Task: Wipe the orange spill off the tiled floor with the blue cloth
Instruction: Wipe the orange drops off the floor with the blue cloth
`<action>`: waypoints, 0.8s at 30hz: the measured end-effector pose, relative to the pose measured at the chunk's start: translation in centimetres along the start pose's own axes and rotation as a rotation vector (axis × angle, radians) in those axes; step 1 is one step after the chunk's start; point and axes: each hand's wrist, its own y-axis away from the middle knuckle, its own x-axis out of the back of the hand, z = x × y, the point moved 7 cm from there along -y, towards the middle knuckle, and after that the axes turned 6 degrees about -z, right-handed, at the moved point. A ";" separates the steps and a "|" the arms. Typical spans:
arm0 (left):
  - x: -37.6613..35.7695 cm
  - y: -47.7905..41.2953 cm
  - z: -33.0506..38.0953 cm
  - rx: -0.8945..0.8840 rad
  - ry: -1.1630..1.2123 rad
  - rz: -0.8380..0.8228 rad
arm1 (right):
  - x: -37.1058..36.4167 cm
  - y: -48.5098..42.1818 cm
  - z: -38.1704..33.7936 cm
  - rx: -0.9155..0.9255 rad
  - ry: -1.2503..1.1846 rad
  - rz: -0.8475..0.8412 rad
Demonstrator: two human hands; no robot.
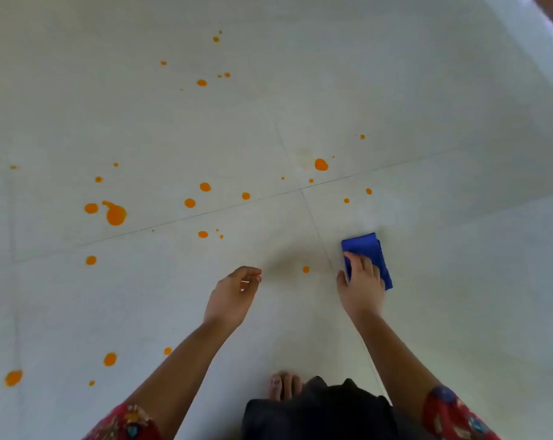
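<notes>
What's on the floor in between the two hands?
In the head view, one small orange drop sits on the tiled floor between the left hand and the right hand, which rests on the blue cloth. A tile joint runs there too.

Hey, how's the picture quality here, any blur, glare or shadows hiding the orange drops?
Head view: soft, even light, no hard glare; a faint shadow lies on the tiled floor between the left hand and right hand, around one orange drop; dark clothing at the bottom edge is blurred.
</notes>
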 end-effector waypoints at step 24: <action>2.7 -1.0 3.6 0.056 0.276 -0.229 | 0.4 2.1 -11.4 -0.220 -1.650 -0.705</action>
